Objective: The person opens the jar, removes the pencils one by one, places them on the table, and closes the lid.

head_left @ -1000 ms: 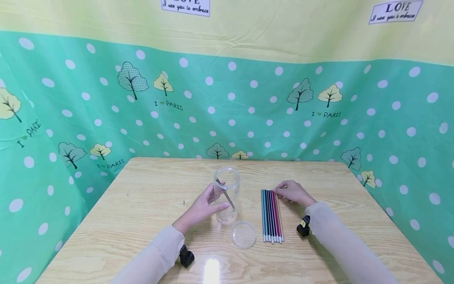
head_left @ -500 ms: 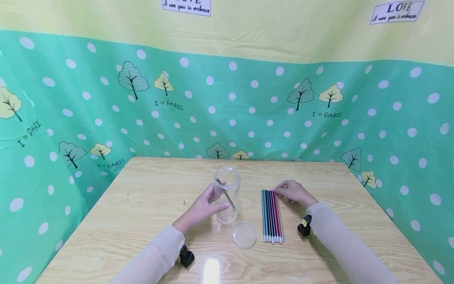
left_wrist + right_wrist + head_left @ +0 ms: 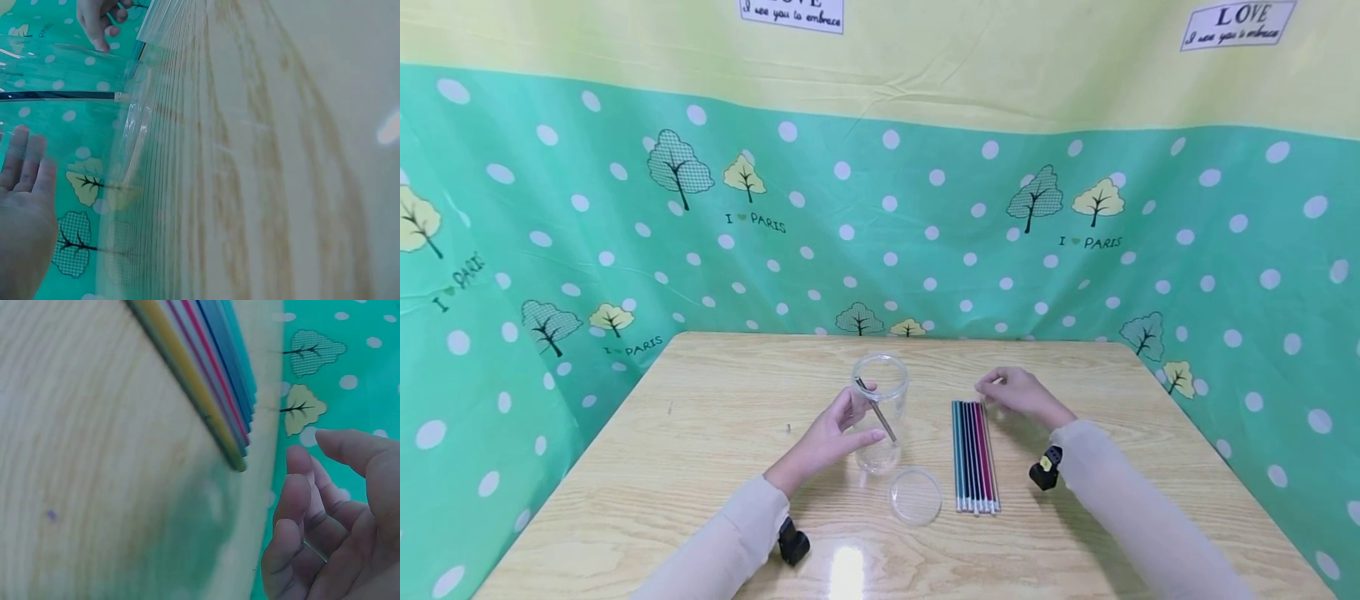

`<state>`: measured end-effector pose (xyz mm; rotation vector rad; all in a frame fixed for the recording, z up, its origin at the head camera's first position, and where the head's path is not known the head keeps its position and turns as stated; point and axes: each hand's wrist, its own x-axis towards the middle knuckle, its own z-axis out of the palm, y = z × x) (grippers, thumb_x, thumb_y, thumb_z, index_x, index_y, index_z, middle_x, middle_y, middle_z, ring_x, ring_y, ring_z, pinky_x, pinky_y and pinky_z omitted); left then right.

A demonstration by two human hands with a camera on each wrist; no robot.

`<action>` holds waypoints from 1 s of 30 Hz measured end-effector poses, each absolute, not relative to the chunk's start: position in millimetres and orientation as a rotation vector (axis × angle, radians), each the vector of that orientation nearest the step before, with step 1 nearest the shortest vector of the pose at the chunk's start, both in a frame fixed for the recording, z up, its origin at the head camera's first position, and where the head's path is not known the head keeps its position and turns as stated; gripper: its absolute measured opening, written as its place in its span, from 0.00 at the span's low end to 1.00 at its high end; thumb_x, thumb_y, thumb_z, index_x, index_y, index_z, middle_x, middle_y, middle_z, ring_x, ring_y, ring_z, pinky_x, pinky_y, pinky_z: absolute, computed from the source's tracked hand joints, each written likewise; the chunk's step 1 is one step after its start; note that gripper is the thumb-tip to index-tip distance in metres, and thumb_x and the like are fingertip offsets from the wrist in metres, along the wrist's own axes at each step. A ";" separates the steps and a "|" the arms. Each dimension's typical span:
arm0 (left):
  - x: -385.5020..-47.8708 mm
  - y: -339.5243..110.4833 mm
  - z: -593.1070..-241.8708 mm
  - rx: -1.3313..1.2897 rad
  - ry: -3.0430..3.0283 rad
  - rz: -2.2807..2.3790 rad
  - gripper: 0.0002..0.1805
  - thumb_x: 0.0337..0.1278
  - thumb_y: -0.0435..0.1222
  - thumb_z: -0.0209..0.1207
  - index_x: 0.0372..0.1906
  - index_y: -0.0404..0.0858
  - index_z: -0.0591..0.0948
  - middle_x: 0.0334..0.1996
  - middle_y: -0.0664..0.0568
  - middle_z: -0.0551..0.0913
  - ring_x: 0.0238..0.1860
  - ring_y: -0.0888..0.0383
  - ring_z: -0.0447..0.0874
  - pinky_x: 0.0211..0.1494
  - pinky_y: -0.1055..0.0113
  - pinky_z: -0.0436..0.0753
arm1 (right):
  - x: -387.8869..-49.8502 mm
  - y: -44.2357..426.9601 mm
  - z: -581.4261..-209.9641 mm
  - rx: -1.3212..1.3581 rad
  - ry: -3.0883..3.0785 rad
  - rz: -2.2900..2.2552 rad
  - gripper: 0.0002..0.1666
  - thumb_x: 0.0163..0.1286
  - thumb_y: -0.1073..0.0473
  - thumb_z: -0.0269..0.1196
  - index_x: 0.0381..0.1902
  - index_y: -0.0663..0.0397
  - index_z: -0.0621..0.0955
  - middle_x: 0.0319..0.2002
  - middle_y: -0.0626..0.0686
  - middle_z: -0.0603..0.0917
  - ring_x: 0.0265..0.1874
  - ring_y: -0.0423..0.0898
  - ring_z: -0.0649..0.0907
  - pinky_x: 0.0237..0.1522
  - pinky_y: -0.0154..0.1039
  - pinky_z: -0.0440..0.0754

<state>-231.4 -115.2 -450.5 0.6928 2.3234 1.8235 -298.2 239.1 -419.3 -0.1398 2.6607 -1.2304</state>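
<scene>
A clear jar (image 3: 881, 454) stands upright without its lid, and a dark pencil (image 3: 877, 410) leans inside it. My left hand (image 3: 833, 437) holds the jar from the left, thumb in front and fingers at the far side. In the left wrist view the fingers of this hand (image 3: 28, 206) lie along the clear wall. Several pencils (image 3: 974, 458) lie side by side in a row, teal, dark, red and gold. Just beyond their far ends hovers my right hand (image 3: 1021, 393). Its loosely bent fingers hold nothing in the right wrist view, thumb apart from the fingertips.
A round clear lid (image 3: 915, 497) lies flat on the wooden table (image 3: 700, 467), between jar and pencils. A tiny dark bit (image 3: 788, 428) sits left of the jar. A patterned green and yellow cloth (image 3: 880, 208) hangs behind the table.
My right hand has lifted off the far end of the pencil row and shifted slightly away from me. The left hand and the jar stay put.
</scene>
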 end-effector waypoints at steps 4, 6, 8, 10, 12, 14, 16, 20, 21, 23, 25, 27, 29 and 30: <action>-230.7 -115.7 -449.8 0.684 2.324 1.825 0.39 0.61 0.42 0.69 0.74 0.46 0.64 0.73 0.47 0.66 0.72 0.48 0.64 0.76 0.52 0.60 | -295.5 235.3 -407.4 -0.177 2.680 -1.211 0.24 0.75 0.46 0.60 0.57 0.59 0.77 0.43 0.60 0.84 0.26 0.51 0.78 0.23 0.41 0.77; -230.4 -115.8 -449.5 0.683 2.324 1.828 0.40 0.61 0.42 0.69 0.74 0.44 0.64 0.72 0.47 0.67 0.72 0.49 0.64 0.76 0.53 0.60 | -293.9 233.2 -401.4 -0.204 2.690 -1.206 0.24 0.75 0.46 0.60 0.56 0.59 0.78 0.44 0.61 0.85 0.31 0.56 0.81 0.26 0.42 0.79; -229.8 -115.9 -449.4 0.685 2.322 1.833 0.40 0.61 0.42 0.69 0.75 0.44 0.63 0.71 0.47 0.68 0.72 0.48 0.64 0.76 0.52 0.60 | -292.0 230.9 -395.4 -0.237 2.704 -1.201 0.23 0.75 0.46 0.60 0.55 0.58 0.78 0.43 0.61 0.85 0.35 0.59 0.82 0.29 0.45 0.81; -229.4 -115.8 -449.5 0.683 2.321 1.836 0.41 0.61 0.42 0.69 0.75 0.43 0.63 0.71 0.47 0.69 0.72 0.46 0.64 0.76 0.51 0.60 | -290.1 228.4 -389.6 -0.287 2.728 -1.188 0.22 0.76 0.46 0.59 0.55 0.59 0.78 0.43 0.62 0.85 0.37 0.61 0.82 0.32 0.48 0.83; -229.1 -115.7 -449.9 0.684 2.319 1.838 0.41 0.61 0.42 0.69 0.75 0.42 0.62 0.71 0.47 0.69 0.72 0.45 0.63 0.76 0.50 0.60 | -288.2 225.4 -384.2 -0.325 2.758 -1.178 0.21 0.76 0.47 0.60 0.54 0.58 0.79 0.41 0.60 0.86 0.37 0.61 0.83 0.34 0.50 0.84; -229.4 -115.3 -450.2 0.684 2.321 1.835 0.41 0.61 0.41 0.68 0.75 0.41 0.62 0.71 0.46 0.69 0.72 0.44 0.63 0.76 0.50 0.60 | -286.3 222.6 -379.3 -0.365 2.782 -1.165 0.20 0.76 0.47 0.60 0.53 0.57 0.80 0.38 0.57 0.86 0.35 0.59 0.83 0.34 0.50 0.83; -230.0 -115.3 -450.6 0.693 2.321 1.831 0.41 0.62 0.41 0.68 0.75 0.40 0.62 0.71 0.45 0.69 0.73 0.44 0.63 0.76 0.50 0.59 | -284.3 219.1 -374.6 -0.385 2.802 -1.161 0.19 0.75 0.47 0.60 0.52 0.55 0.81 0.35 0.53 0.86 0.33 0.57 0.83 0.32 0.48 0.83; -230.4 -115.6 -450.5 0.692 2.322 1.825 0.40 0.62 0.41 0.68 0.75 0.42 0.62 0.71 0.44 0.69 0.73 0.44 0.63 0.76 0.50 0.59 | -279.5 210.4 -365.7 -0.456 2.819 -1.166 0.16 0.74 0.48 0.62 0.50 0.53 0.82 0.33 0.50 0.85 0.29 0.51 0.81 0.29 0.42 0.80; -230.2 -115.7 -450.1 0.692 2.320 1.825 0.40 0.62 0.41 0.68 0.75 0.43 0.62 0.71 0.44 0.69 0.73 0.43 0.63 0.76 0.50 0.59 | -277.4 207.8 -363.0 -0.471 2.821 -1.172 0.16 0.74 0.48 0.62 0.49 0.52 0.83 0.32 0.50 0.84 0.29 0.50 0.81 0.29 0.42 0.80; -229.7 -115.5 -449.5 0.686 2.323 1.824 0.40 0.62 0.41 0.68 0.75 0.45 0.63 0.71 0.45 0.69 0.72 0.43 0.63 0.76 0.50 0.59 | -274.3 202.7 -359.0 -0.507 2.829 -1.178 0.15 0.74 0.48 0.62 0.48 0.51 0.83 0.33 0.50 0.84 0.28 0.50 0.81 0.28 0.43 0.79; -229.2 -115.1 -448.9 0.681 2.325 1.828 0.40 0.61 0.41 0.68 0.75 0.46 0.63 0.71 0.45 0.69 0.72 0.44 0.63 0.76 0.50 0.60 | -271.0 197.8 -355.1 -0.536 2.848 -1.181 0.15 0.73 0.48 0.63 0.49 0.50 0.83 0.34 0.51 0.84 0.29 0.50 0.81 0.28 0.43 0.80; -229.4 -114.9 -449.0 0.674 2.329 1.828 0.39 0.61 0.41 0.69 0.74 0.47 0.64 0.71 0.47 0.69 0.72 0.45 0.64 0.76 0.51 0.61 | -267.8 193.1 -350.7 -0.568 2.870 -1.183 0.15 0.73 0.48 0.63 0.48 0.50 0.84 0.37 0.50 0.84 0.29 0.50 0.80 0.28 0.43 0.80; -229.4 -114.6 -449.1 0.669 2.329 1.832 0.39 0.61 0.41 0.69 0.74 0.48 0.65 0.71 0.49 0.69 0.72 0.46 0.64 0.76 0.52 0.61 | -265.6 188.8 -347.2 -0.603 2.897 -1.184 0.14 0.73 0.48 0.63 0.48 0.50 0.84 0.39 0.50 0.83 0.30 0.49 0.80 0.30 0.42 0.80; -229.5 -114.7 -449.4 0.666 2.327 1.834 0.38 0.61 0.41 0.69 0.73 0.48 0.65 0.70 0.49 0.69 0.72 0.46 0.64 0.76 0.53 0.61 | -264.3 186.7 -345.1 -0.619 2.908 -1.187 0.13 0.73 0.49 0.63 0.48 0.49 0.84 0.40 0.49 0.83 0.30 0.49 0.79 0.30 0.42 0.80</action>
